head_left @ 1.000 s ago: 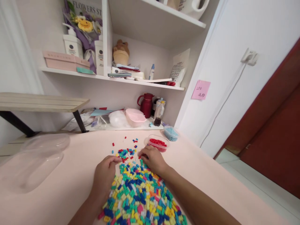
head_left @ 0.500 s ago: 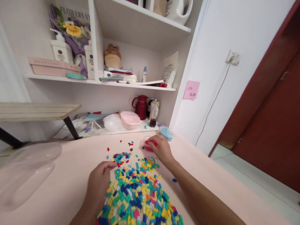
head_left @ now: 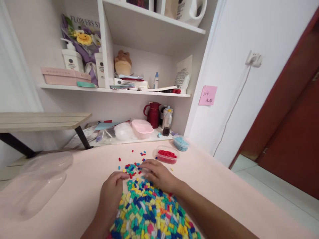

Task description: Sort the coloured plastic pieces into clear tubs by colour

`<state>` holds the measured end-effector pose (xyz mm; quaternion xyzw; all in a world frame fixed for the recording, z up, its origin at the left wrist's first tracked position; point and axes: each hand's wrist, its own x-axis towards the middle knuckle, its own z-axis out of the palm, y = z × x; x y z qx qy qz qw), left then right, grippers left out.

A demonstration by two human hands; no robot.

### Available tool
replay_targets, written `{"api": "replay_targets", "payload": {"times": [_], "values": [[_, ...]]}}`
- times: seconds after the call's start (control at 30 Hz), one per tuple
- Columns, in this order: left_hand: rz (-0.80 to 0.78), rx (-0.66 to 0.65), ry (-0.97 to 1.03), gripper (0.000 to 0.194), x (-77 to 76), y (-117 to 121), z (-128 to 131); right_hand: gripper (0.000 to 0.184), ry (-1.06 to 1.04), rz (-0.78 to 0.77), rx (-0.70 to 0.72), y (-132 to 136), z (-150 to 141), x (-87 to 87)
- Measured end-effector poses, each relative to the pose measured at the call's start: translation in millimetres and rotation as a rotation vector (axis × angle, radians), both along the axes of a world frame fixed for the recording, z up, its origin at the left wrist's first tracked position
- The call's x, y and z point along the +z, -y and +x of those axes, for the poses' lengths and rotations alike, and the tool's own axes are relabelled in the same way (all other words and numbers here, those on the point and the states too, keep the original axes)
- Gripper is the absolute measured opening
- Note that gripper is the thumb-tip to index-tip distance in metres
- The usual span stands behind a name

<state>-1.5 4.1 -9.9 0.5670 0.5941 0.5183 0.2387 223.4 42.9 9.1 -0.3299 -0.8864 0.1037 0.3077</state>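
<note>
Many small toy building bricks (head_left: 149, 209) in blue, green, yellow, red and white lie in a wide heap before me. My left hand (head_left: 111, 191) rests at the heap's left edge, thumb and forefinger pressed together beside a few red bricks (head_left: 132, 175); whether anything is between them is hidden. Over the heap's far part, my right hand (head_left: 159, 175) reaches with fingers stretched out and apart, its tips at the bricks. Behind it stands a clear plastic tub (head_left: 171, 161) with red bricks (head_left: 167, 154) inside.
Another clear tub (head_left: 181, 143) holds light blue pieces at the far right corner. Clear plastic lids or trays (head_left: 42, 186) lie on the left. Along the back are a pink bowl (head_left: 142, 128), a dark red jug (head_left: 153, 115) and a bottle (head_left: 167, 123), beneath shelves (head_left: 149, 93).
My right hand has left the tub of red bricks and moved left and nearer to the heap, its fingers spreading. My left hand stays by the red bricks. The view has shifted slightly.
</note>
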Motion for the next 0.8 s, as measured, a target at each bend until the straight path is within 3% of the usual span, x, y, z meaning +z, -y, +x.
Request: {"api": "replay_targets", "payload": {"times": [0.13, 0.4, 0.6, 0.8], "values": [[-0.005, -0.013, -0.005, 0.028, -3.3, -0.7, -0.3, 0.029, 0.148, 0.027, 0.016, 2.7, -2.8, -8.2], [-0.024, 0.002, -0.008, 0.031, 0.1, 2.5, 2.3, 0.028, 0.144, 0.029, 0.035, -1.1, -0.6, -8.6], [-0.030, -0.008, -0.022, 0.031, -2.3, 1.5, 1.4, 0.030, 0.036, -0.021, 0.063, -7.6, -0.1, -10.9], [-0.036, -0.007, -0.017, 0.030, -4.0, -0.9, 0.6, 0.033, -0.171, -0.107, 0.057, -8.9, 5.9, 0.1]]}}
